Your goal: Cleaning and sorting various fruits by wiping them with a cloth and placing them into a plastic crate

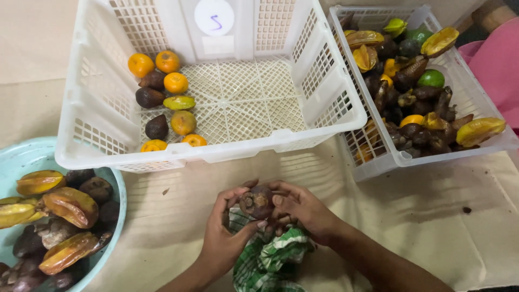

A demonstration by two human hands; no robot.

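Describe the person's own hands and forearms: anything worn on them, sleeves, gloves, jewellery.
Both hands, the left hand and the right hand, are bare: no gloves. No rings, bracelets or watch show. Both forearms are uncovered right down to the bottom edge of the picture, so no sleeve is in view. The fingernails look short and unpainted, though they are small in this view.

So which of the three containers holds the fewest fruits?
The middle white crate: only a few fruits along its left side, floor mostly bare. The right crate and the teal basin are piled full.
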